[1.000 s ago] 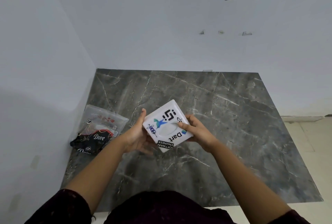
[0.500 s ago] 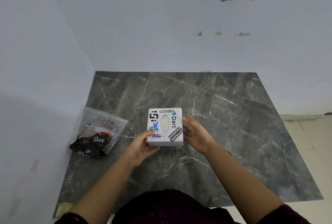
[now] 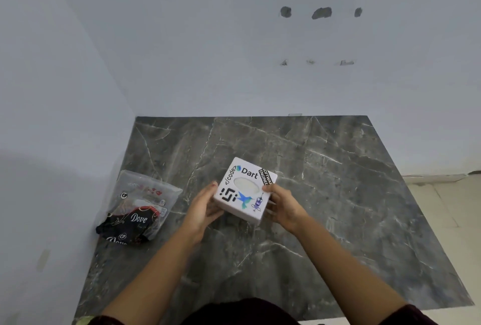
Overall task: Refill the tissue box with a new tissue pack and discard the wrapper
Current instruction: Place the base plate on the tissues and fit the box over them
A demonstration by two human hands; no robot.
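Dark marble slab (image 3: 338,194) — plastic bag (image 3: 140,207) on it.

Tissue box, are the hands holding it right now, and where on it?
Yes. The tissue box is held between both hands: the left hand on its left side, the right hand on its right side, thumb on the top edge.

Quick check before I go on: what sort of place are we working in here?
Probably a room in a home, in a corner. A dark marble-patterned tabletop stands against plain pale walls with patched holes, tiled floor to the right. Both hands hold a stickered white tissue box; plastic wrappers lie left.
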